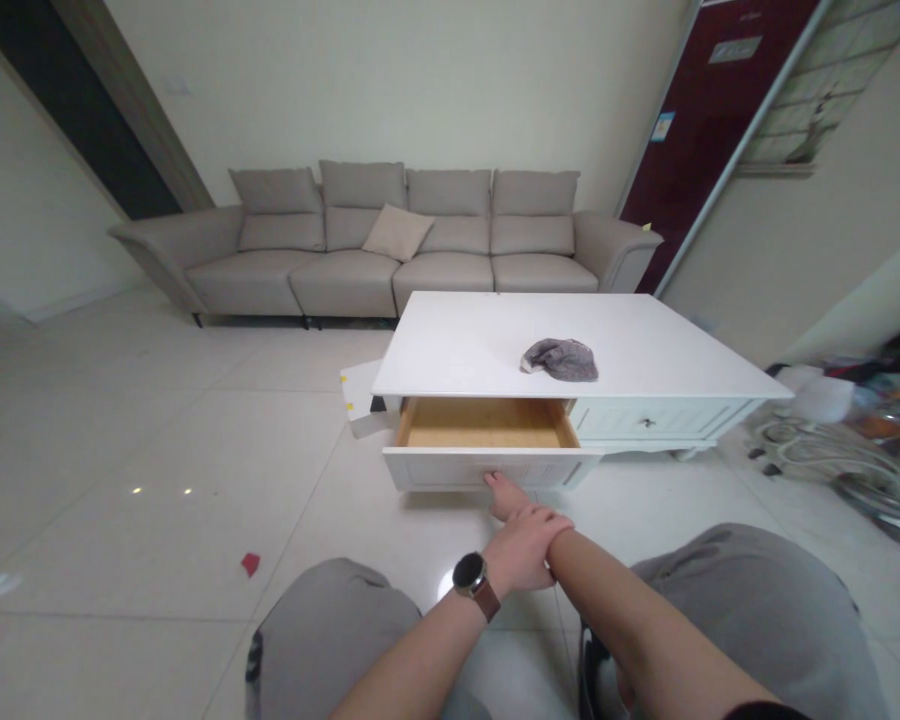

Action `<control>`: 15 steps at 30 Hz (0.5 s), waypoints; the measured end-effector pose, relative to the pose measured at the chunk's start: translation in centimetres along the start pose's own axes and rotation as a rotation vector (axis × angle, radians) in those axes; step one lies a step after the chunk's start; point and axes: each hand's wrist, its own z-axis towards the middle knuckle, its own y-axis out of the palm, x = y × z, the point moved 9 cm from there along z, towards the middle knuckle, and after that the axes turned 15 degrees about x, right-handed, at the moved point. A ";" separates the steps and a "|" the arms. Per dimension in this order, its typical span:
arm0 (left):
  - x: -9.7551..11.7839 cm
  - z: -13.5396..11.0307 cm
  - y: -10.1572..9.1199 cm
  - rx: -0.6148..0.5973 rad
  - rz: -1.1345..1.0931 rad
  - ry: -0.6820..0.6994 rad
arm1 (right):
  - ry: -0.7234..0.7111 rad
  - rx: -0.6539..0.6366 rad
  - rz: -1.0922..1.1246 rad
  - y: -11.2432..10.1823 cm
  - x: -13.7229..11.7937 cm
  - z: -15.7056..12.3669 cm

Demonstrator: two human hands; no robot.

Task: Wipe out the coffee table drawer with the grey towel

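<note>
Left hand (pixel 523 552) over right wrist (pixel 562 548); right hand (pixel 505 496) touches drawer (pixel 487 468)

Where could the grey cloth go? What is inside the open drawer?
The drawer shows only its bare wooden floor. The strip right behind its white front and the part under the tabletop are hidden.

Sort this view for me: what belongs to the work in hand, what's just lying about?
In hand: drawer, pulled open; right hand at its front; left hand over the right wrist.
Lying about: grey cloth, sofa, red scrap.
</note>
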 end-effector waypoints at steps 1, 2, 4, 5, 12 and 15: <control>0.4 -0.2 0.0 0.009 -0.020 0.030 | 0.008 -0.001 -0.006 0.2 0.0 0.4; 0.8 -0.3 0.0 0.018 -0.034 0.055 | 0.019 -0.019 0.002 0.5 0.0 0.6; 1.4 -0.6 -0.2 0.029 -0.054 0.093 | 0.050 -0.069 0.030 1.2 0.2 0.7; 1.6 -0.8 -0.2 0.029 -0.060 0.108 | 0.067 -0.092 0.043 1.5 0.2 0.7; 1.8 -1.3 -0.2 -0.010 -0.049 0.108 | 0.149 -0.192 0.115 2.2 0.2 -0.6; 2.0 -1.5 0.5 -0.077 -0.017 0.095 | 0.169 -0.204 0.144 2.0 -0.1 -1.3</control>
